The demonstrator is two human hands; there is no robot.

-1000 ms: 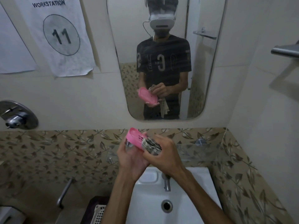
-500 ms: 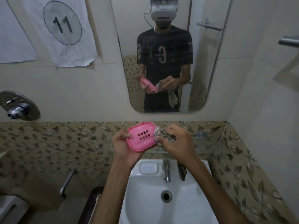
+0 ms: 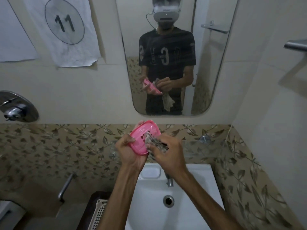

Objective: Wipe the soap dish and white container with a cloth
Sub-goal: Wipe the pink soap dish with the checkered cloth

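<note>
A pink oval soap dish (image 3: 142, 133) with small drain holes is held up above the sink, its holed face tilted toward me. My left hand (image 3: 128, 151) grips its lower left edge. My right hand (image 3: 167, 151) is closed on a bunched grey patterned cloth (image 3: 156, 143), which presses against the dish's right side and covers some of the holes. No white container is visible.
A white sink (image 3: 196, 188) with a chrome tap (image 3: 169, 180) lies below my hands. A mirror (image 3: 172, 47) hangs on the wall ahead. A glass shelf (image 3: 202, 145) runs at the right. A white basket (image 3: 98, 216) stands lower left, beside a metal handle (image 3: 65, 185).
The cloth has moved from the dish's right edge onto its holed face. The dish has turned more upright in my left hand.
</note>
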